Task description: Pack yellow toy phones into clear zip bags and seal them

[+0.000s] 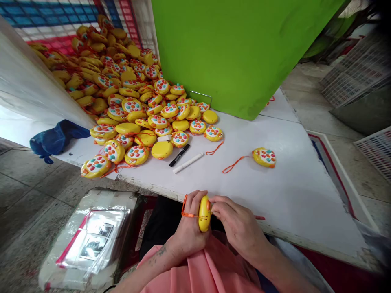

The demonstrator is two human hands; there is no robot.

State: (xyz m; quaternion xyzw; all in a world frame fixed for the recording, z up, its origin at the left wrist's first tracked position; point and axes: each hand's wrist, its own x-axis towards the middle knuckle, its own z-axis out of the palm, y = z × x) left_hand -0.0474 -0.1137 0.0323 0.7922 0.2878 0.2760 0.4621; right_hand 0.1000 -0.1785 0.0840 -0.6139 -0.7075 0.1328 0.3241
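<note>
My left hand (191,230) is wrapped round a yellow toy (204,214), held on edge just in front of the table's near edge. An orange cord (185,207) runs from the toy over the fingers of that hand. My right hand (233,217) is closed beside the toy, its fingertips pinched near the orange part on the toy's side; what they hold, if anything, is too small to name. A similar toy (264,157) with coloured dots lies on the white table (293,191) with its cord stretched to the left.
Many yellow toys (131,106) are heaped at the left and back. A black marker (179,155), a white pen (188,163) and a loose cord (215,148) lie before them. Behind stands a green panel (232,53). At the left are blue cloth (58,138) and a wrapped package (91,240).
</note>
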